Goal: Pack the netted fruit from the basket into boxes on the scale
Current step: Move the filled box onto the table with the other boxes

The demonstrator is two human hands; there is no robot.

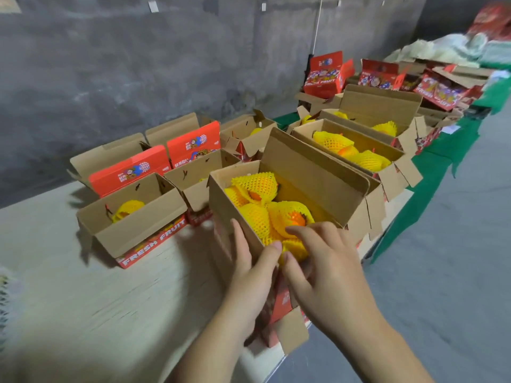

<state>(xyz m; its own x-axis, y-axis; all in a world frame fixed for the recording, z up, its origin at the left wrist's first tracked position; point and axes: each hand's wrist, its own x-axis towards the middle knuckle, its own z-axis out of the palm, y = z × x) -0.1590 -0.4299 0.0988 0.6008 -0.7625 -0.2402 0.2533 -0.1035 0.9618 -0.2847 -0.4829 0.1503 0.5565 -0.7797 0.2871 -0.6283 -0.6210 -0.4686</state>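
**Both hands at the near end of a fruit-filled box**

Pale tabletop [83, 313] runs along a rough grey wall [138, 64], with grey floor [456, 272] off to the right of the hands.

Nearest the camera, the left grip [246, 275] holds the near left corner of the open box [312, 172]: its fingers lie flat against the box's outer left wall and its thumb hooks over the rim, so it is clamped on the cardboard. Just to the right of it, touching thumb to thumb, the right grip [320, 261] reaches over the near end of the same box, fingers bent and spread down onto the netted fruit [290, 217] inside. Whether those fingers actually pinch the netting or only press on it cannot be told. The box's red printed side shows below the wrists, and a brown flap [290, 331] hangs out over the tabletop's edge.

The fruit fills the box just beyond the fingertips: several orange pieces wrapped in yellow foam net, heaped to about rim height.

Left of the left grip stands another open box [132, 217] with one netted piece in it and "FRESH FRUIT" printed on its red side. Behind that sit more open boxes [193, 161] with red lids raised.

Beyond and right of the right grip, further boxes [356, 150] hold more yellow-netted fruit, resting on green cloth [437, 167]. Farthest back are empty-looking red cartons [326, 73] and a blurred pile of white material [442, 48].
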